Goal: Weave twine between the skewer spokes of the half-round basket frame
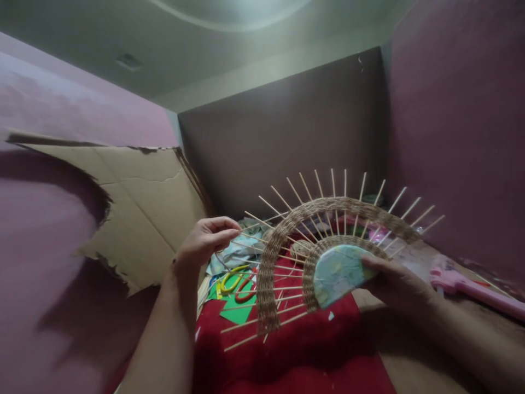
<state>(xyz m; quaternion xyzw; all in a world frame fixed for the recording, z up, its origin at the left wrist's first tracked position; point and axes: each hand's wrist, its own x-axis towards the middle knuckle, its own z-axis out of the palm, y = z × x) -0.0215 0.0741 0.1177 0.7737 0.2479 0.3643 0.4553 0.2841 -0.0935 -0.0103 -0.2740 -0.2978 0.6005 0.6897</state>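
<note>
A half-round woven piece (268, 273) spreads out like a fan, with thin wooden sticks radiating from a half-disc covered in pale blue-green patterned cloth (338, 273). Two bands of brown twisted cord run through the sticks, one against the half-disc and one farther out. My right hand (385, 279) grips the half-disc at its right end, thumb on top and the other fingers hidden beneath. At the left side, my left hand (211, 238) is closed in a pinch at the tip of one stick. A thin strand hangs below those fingers; whether they also hold it I cannot tell.
Yellow-handled scissors (230, 280) and a red-handled tool (245, 287) lie by green paper (240, 313) on red cloth (303, 355). A cord ball (301, 249) sits behind the sticks. A pink glue gun (471, 284) lies right; torn cardboard (139, 202) leans left.
</note>
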